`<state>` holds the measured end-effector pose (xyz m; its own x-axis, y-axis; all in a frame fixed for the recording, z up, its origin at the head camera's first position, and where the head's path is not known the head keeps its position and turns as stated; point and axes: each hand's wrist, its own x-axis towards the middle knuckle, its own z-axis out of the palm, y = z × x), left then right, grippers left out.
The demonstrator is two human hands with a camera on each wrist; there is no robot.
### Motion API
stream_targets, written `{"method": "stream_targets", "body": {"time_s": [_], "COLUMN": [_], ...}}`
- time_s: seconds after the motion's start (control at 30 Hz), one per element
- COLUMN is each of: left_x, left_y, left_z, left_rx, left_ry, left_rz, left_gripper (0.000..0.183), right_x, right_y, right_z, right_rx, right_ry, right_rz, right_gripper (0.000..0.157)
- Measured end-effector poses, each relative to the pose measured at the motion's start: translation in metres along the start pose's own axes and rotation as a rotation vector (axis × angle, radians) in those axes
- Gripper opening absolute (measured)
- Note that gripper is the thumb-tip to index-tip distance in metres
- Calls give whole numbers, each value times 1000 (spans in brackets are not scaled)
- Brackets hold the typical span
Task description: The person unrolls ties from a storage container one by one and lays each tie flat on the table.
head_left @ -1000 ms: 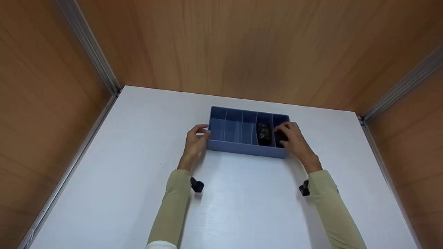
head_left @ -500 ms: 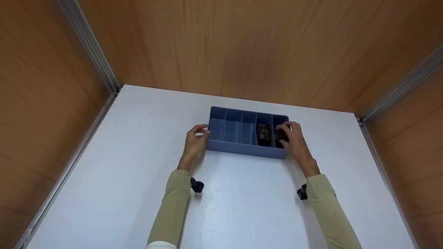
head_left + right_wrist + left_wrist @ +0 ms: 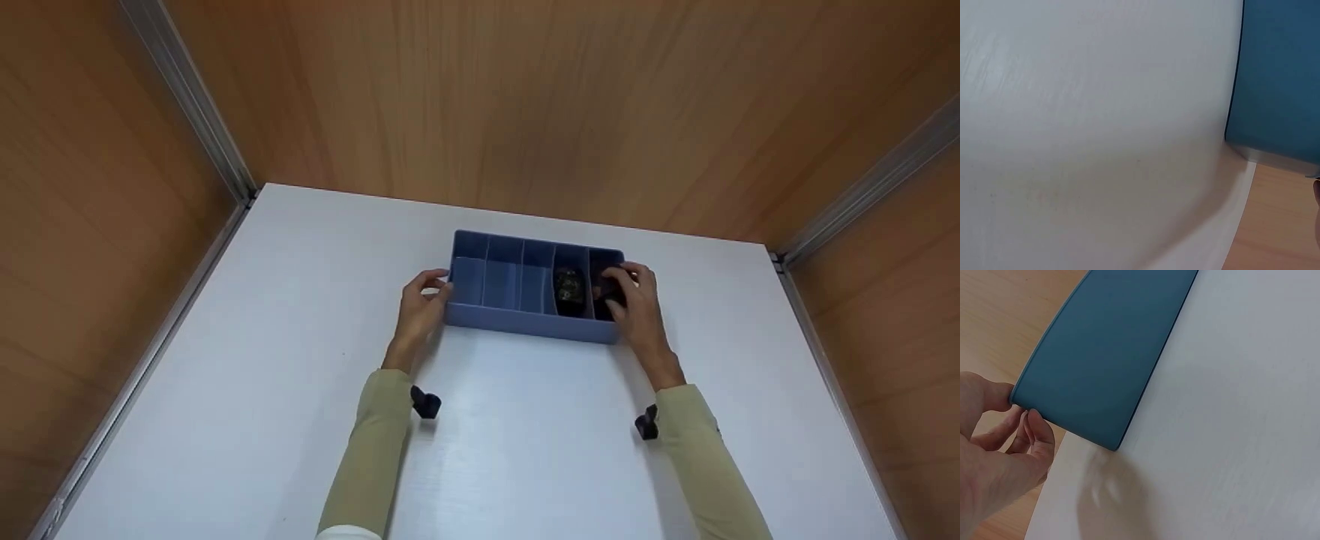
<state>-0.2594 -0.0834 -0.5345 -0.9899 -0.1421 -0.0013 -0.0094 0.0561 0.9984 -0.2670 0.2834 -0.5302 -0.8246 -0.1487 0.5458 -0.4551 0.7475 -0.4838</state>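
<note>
A blue tray (image 3: 532,324) with several side-by-side compartments lies on the white table. My left hand (image 3: 420,311) touches its left end, fingers bent, thumb and fingertips at the rim; the left wrist view shows this hand (image 3: 999,455) beside the tray's corner (image 3: 1100,371). My right hand (image 3: 637,307) reaches into the rightmost compartment, thumb and fingers around a small dark object (image 3: 606,306), partly hidden and of unclear kind. A black item with gold-coloured marks (image 3: 570,291) lies in the adjoining compartment. At the right wrist view's edge, only a sliver of my right hand (image 3: 1318,205) shows.
Wood-grain panels (image 3: 525,112) stand behind the white table (image 3: 525,435) and on both sides. Metal strips (image 3: 202,112) run along the panels' corners. A black wrist camera (image 3: 426,403) hangs at the left sleeve, another camera (image 3: 646,424) at the right.
My right wrist and forearm have shifted left and slightly toward the body, and the fingers have turned around the dark object in the rightmost compartment. My left hand stays at the tray's left end.
</note>
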Motion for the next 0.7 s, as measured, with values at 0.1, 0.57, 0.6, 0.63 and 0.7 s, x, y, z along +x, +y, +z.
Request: {"method": "stream_targets", "body": {"time_s": [0.1,0.57,0.6,0.63,0.7], "left_x": [0,-1,-1,-1,-1], "left_y": [0,-1,-1,-1,-1], "left_z": [0,-9,-10,-10,-11], "left_rx": [-10,37,38,39,36], "left_ry": [1,-19,-15,-13,-7], "left_rz": [4,-52,-53,-57,-65], "left_gripper": [28,30,29,29,29], "right_x": [-2,-8,-8,-8,-8], "right_y": [-1,-6,-6,-7,-7], "right_z": [1,14,15,16,17], "right_rx": [0,7,7,9,19], "right_ry": [32,196,204,211,224], "right_rz": [-2,6,13,21,35], "right_gripper": [48,49,49,49,50]}}
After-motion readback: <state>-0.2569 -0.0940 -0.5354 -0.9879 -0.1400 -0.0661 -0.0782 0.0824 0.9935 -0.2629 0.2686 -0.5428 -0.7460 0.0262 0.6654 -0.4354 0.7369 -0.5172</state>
